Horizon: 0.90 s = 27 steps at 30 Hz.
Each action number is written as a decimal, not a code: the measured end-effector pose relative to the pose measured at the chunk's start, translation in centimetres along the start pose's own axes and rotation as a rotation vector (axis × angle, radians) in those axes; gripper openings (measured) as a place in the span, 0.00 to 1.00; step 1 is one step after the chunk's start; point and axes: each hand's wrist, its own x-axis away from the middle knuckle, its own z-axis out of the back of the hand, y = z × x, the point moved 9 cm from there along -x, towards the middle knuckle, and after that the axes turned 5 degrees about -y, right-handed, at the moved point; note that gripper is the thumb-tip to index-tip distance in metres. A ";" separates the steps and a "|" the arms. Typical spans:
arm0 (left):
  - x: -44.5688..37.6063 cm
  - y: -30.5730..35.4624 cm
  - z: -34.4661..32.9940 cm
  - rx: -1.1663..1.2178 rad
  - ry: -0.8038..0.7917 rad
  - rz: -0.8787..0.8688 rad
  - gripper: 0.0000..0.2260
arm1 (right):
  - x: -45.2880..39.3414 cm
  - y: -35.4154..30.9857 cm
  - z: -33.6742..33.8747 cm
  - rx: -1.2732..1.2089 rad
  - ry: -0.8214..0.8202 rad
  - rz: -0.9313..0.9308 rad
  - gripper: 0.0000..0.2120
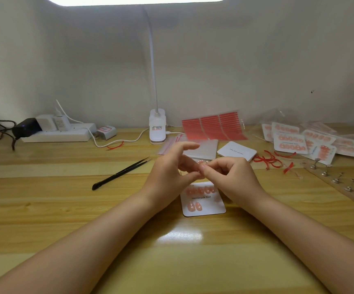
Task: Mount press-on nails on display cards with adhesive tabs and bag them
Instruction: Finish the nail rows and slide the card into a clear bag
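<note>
A white display card (205, 206) printed "Handmade Nail" lies on the wooden desk in front of me, with a row of pink nails on top and two nails at its lower left. Just above it my left hand (172, 168) and my right hand (229, 177) meet fingertip to fingertip, pinching a small pink press-on nail (201, 166) between them. A red adhesive tab sheet (213, 128) leans at the back wall. Blank white cards (236, 151) and clear bags (169, 145) lie behind my hands.
Black tweezers (121, 174) lie left of my hands. A clip lamp (157, 126) stands at the back centre, a power strip (59, 132) at the back left. Bagged finished cards (312, 139), red peeled strips (269, 161) and a wooden nail stand (341, 183) fill the right side.
</note>
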 end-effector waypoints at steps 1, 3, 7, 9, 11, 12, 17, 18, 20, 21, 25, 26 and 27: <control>0.0 0.1 0.1 -0.001 0.001 -0.002 0.26 | 0.0 0.0 -0.1 -0.010 -0.007 -0.008 0.06; 0.0 0.1 0.3 -0.005 0.013 -0.008 0.25 | -0.1 0.0 -0.2 -0.015 -0.033 -0.018 0.08; 0.0 0.5 0.6 -0.038 0.038 -0.039 0.25 | 0.0 -0.4 -0.5 0.025 -0.071 -0.024 0.11; 0.1 0.8 0.9 -0.064 0.065 -0.054 0.25 | 0.0 -0.4 -0.3 0.037 -0.052 -0.036 0.13; 0.2 1.3 1.2 -0.102 0.105 -0.082 0.25 | 0.0 -0.4 -0.2 0.019 -0.038 -0.052 0.15; 0.2 1.7 1.2 -0.127 0.116 -0.105 0.24 | 0.0 -0.4 -0.2 -0.001 -0.034 -0.057 0.15; 0.3 2.8 0.7 -0.232 0.093 -0.193 0.22 | 0.1 -0.5 -0.3 -0.077 -0.051 -0.074 0.16; 0.3 2.9 0.7 -0.235 0.096 -0.195 0.21 | 0.1 -0.4 -0.4 -0.077 -0.056 -0.080 0.16; 0.3 2.8 1.0 -0.237 0.110 -0.187 0.21 | 0.1 -0.5 0.0 -0.023 -0.048 -0.070 0.18; 0.2 2.7 1.1 -0.236 0.115 -0.182 0.21 | 0.0 -0.8 0.5 0.057 -0.030 -0.041 0.20; 0.1 2.2 1.5 -0.224 0.129 -0.147 0.20 | -0.3 -2.6 1.1 0.496 -0.171 0.016 0.16; 0.2 2.1 1.5 -0.225 0.131 -0.138 0.21 | -0.4 -2.5 0.8 0.559 -0.284 -0.023 0.16; 0.2 2.0 1.6 -0.229 0.132 -0.128 0.21 | -0.3 -2.1 0.4 0.621 -0.401 -0.075 0.17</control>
